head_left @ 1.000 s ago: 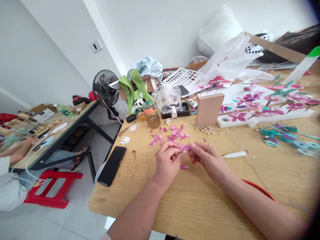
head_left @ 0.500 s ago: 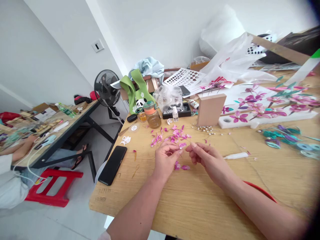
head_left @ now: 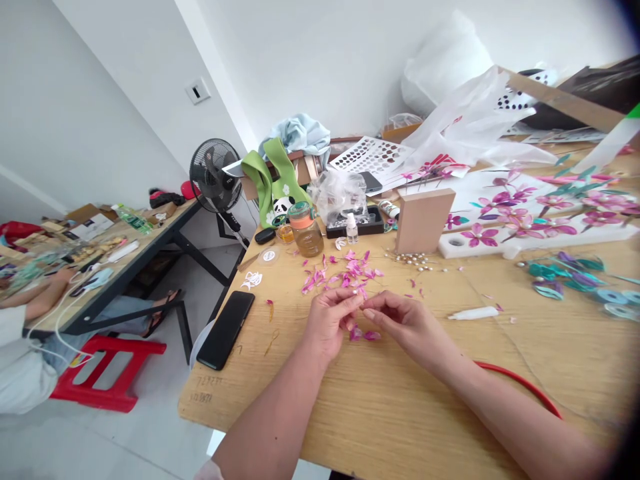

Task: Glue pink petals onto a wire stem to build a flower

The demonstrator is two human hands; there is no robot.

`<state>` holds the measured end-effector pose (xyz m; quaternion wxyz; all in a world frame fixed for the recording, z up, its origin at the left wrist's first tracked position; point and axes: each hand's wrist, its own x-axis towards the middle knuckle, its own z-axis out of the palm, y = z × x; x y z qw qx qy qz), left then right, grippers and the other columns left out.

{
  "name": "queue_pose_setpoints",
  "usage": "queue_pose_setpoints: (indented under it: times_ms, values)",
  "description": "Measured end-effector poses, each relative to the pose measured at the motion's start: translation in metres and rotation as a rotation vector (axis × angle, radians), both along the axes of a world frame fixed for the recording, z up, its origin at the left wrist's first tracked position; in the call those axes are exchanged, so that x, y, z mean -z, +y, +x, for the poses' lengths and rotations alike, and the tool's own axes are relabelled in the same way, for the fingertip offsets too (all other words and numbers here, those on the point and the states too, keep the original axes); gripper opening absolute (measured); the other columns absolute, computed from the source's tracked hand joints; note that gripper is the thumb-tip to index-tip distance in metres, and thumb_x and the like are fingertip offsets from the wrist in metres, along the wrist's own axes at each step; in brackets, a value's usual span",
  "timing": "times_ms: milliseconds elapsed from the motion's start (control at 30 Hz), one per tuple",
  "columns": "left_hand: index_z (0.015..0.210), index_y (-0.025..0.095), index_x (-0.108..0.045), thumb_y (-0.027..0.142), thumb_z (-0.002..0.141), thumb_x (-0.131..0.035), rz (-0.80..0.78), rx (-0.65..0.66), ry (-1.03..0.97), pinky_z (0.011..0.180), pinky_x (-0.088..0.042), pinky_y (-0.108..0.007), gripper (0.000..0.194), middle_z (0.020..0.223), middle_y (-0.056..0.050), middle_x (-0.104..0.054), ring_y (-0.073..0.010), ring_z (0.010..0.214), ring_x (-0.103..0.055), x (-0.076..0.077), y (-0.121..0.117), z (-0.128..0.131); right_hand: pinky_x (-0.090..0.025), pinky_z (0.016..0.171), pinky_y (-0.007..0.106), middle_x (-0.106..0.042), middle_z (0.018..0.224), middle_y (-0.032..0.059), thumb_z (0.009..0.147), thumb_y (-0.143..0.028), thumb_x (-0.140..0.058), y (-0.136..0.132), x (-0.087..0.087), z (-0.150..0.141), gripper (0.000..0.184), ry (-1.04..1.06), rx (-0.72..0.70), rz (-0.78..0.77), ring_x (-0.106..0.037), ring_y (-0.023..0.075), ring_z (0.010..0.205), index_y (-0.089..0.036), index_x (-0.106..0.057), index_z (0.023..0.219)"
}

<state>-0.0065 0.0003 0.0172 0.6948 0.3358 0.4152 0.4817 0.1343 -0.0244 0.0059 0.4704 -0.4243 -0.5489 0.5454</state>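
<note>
My left hand [head_left: 327, 320] hovers over the wooden table [head_left: 400, 400], its fingers pinched on a small pink petal piece [head_left: 361, 291] with a tiny white bead at the tip. My right hand [head_left: 403, 321] is closed beside it, fingertips nearly touching the left thumb; what it pinches is too small to make out. Two loose pink petals [head_left: 365, 335] lie on the table just under the hands. A scatter of several pink petals [head_left: 345, 270] lies just beyond the fingers.
A black phone [head_left: 226, 329] lies left of my hands, a white glue tube [head_left: 473, 312] to the right. Farther back stand an amber jar [head_left: 306, 230], a wooden block [head_left: 423, 220], small pearl beads [head_left: 415, 259] and a white board with pink flowers [head_left: 530, 223]. Another person sits at the left table [head_left: 100, 260].
Both hands have drawn slightly closer together and lower. A second pink petal now lies on the table under them. The right fingers have closed in toward the left thumb.
</note>
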Motion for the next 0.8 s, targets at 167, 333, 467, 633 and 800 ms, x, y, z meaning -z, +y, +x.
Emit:
queue_pose_setpoints:
  times_ms: [167,333,467,633,800]
  values:
    - [0.07,0.01,-0.068,0.026,0.057,-0.08,-0.008,0.034,-0.019,0.036,-0.026,-0.015,0.024,0.058,0.0,-0.057,-0.0039,0.046,-0.044,0.002,0.0,-0.001,-0.048,0.062,0.03,-0.067,0.076,0.0067,0.078,-0.05,-0.062,0.001,0.003,0.001,0.033,-0.056,0.029,0.04,-0.061,0.02,0.07,-0.017,-0.063,0.078]
    - [0.074,0.011,-0.069,0.026,0.06,-0.077,0.008,0.043,-0.035,0.036,-0.027,-0.014,0.022,0.056,0.001,-0.055,-0.0046,0.047,-0.045,0.003,0.0,-0.001,-0.045,0.055,0.027,-0.064,0.071,0.0039,0.078,-0.049,-0.062,0.001,0.002,0.001,0.032,-0.027,0.026,0.04,-0.057,0.0158,0.062,-0.017,-0.062,0.077]
    - [0.071,0.012,-0.068,0.022,0.053,-0.081,-0.004,0.025,-0.018,0.036,-0.028,-0.015,0.024,0.062,0.0,-0.059,-0.0032,0.045,-0.043,0.001,-0.001,0.0,-0.043,0.054,0.026,-0.062,0.068,0.0026,0.079,-0.048,-0.061,0.001,0.003,0.002,0.032,-0.046,0.032,0.035,-0.054,0.0146,0.06,-0.017,-0.061,0.076]
    - [0.068,0.013,-0.067,0.023,0.053,-0.081,0.098,-0.01,0.06,0.036,-0.028,-0.016,0.023,0.068,0.0,-0.06,-0.0031,0.045,-0.043,0.005,-0.001,0.002,-0.042,0.057,0.028,-0.064,0.072,0.0044,0.079,-0.05,-0.06,0.004,0.004,0.003,0.034,-0.082,0.037,0.04,-0.055,0.0171,0.064,-0.017,-0.063,0.077]
    - [0.069,0.016,-0.068,0.021,0.066,-0.074,0.432,-0.048,0.272,0.051,-0.042,-0.02,0.008,0.081,-0.003,-0.06,-0.0093,0.065,-0.054,0.011,0.001,0.001,-0.038,0.055,0.028,-0.057,0.064,0.0015,0.077,-0.057,-0.058,0.006,0.002,0.008,0.04,-0.097,0.154,0.012,-0.049,0.0161,0.06,-0.018,-0.064,0.08]
